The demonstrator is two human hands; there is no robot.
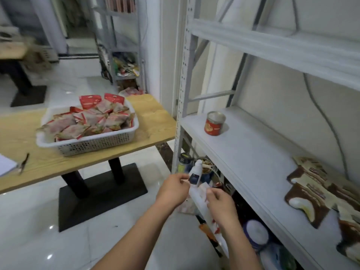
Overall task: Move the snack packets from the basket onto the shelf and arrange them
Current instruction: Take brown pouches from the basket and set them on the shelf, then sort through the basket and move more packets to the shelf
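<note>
Glossy white tiled floor [35, 230], wooden table [157, 121] — pale walls [282, 90]

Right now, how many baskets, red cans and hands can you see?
Baskets: 1, the white basket on the wooden table.
Red cans: 1, the red can on the shelf.
Hands: 2, the left hand and right hand, both holding one snack packet.
Total: 4.

No legible text anywhere. Print blurred on the pale flat plastic packet [196, 195] pinched between left hand [172, 189] and right hand [221, 203]. Label unreadable on the red round tin can [214, 123] above them.
</note>
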